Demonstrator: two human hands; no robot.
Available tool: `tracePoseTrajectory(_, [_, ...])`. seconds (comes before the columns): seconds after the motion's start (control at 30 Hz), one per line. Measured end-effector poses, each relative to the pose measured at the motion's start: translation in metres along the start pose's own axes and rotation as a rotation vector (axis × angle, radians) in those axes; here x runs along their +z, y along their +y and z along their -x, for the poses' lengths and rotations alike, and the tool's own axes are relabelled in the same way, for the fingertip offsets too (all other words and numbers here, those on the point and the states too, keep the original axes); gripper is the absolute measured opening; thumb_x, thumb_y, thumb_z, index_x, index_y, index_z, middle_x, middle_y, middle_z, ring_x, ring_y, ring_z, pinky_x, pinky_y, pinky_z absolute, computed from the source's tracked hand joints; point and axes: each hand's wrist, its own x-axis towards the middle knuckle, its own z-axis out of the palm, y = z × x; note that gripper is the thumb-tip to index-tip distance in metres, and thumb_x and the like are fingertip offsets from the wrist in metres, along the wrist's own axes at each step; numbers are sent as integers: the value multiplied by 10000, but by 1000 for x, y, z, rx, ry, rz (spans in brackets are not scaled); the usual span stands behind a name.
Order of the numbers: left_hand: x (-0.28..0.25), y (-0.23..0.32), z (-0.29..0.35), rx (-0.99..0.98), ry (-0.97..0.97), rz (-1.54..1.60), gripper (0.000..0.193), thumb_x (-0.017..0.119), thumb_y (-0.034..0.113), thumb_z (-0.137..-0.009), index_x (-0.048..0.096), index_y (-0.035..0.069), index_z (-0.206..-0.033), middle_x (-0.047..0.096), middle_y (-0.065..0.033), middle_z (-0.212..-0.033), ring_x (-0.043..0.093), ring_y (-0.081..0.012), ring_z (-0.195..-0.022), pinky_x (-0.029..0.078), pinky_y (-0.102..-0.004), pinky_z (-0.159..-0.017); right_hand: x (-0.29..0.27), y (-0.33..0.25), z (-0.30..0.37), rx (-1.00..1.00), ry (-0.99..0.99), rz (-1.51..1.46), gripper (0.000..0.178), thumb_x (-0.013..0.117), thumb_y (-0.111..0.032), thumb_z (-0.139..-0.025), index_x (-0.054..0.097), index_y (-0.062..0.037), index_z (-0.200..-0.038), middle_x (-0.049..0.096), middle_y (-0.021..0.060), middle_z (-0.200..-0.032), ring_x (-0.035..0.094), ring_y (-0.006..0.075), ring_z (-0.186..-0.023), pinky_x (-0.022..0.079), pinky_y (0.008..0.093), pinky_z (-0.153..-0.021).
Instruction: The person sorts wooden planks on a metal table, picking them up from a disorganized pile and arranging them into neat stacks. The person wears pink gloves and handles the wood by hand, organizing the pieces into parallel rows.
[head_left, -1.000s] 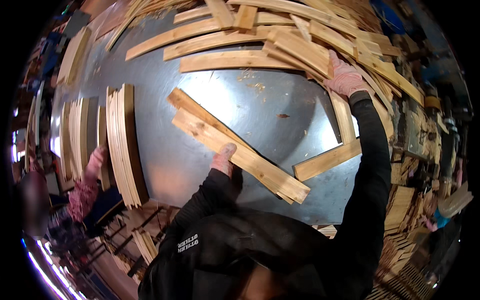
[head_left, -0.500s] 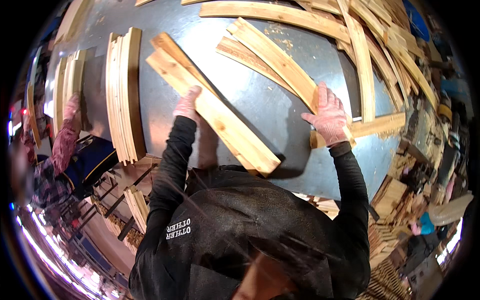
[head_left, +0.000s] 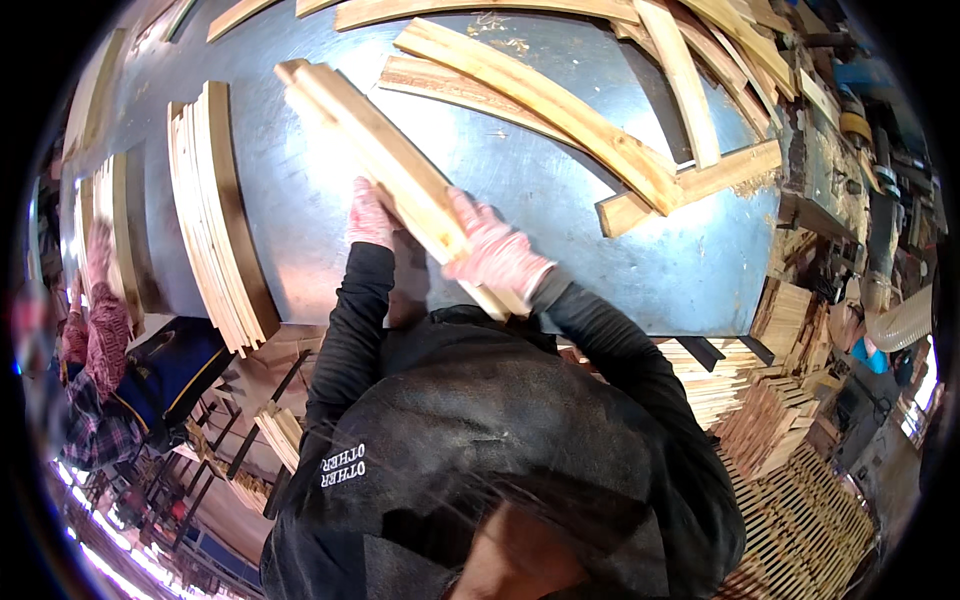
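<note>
Both my hands, in pinkish work gloves, are on a small bundle of pale wooden boards [head_left: 385, 150] that slants over the metal table [head_left: 300, 245]. My left hand [head_left: 371, 213] grips its left edge about midway, the fingers partly hidden beneath the wood. Close to the near end, my right hand [head_left: 492, 248] wraps round the right edge. The boards lie together along their length, their far ends slightly uneven. Beyond my right hand, a long board [head_left: 540, 100] and a rougher one [head_left: 470, 95] lie on the table, ends meeting a short crosswise board [head_left: 725, 180].
A neat stack of boards [head_left: 215, 220] stands to the left. Past it, a co-worker's gloved hand [head_left: 100, 255] rests at another stack [head_left: 118, 225]. Loose boards [head_left: 690, 90] pile up at the far right. Stacked lumber [head_left: 800, 510] sits below the table at right.
My right hand has left the loose boards at right and moved left onto the bundle. The bundle's boards, splayed before, are now drawn together and turned more upright on edge.
</note>
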Motion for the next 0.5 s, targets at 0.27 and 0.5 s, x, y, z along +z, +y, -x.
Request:
tracePoseTrajectory(0.27, [-16, 3, 21, 182, -114, -223, 312, 649, 155, -847, 606, -2, -1114, 651, -89, -851, 630, -171, -678, 539, -305, -566, -38, 78, -30, 7, -226, -885, 838, 798, -148, -784, 350, -5, -1477, 613, 108, -1262, 586, 187, -1141, 484, 305, -956])
tracePoseTrajectory(0.5, [-35, 62, -7, 329, 146, -504, 475, 674, 331, -854, 593, -35, -1146, 676, -159, -817, 666, -232, -691, 559, -356, -621, -29, 27, -24, -158, -122, -368, 918, 827, -240, -738, 346, -23, -1490, 583, 122, -1299, 553, 191, -1182, 437, 309, -1015])
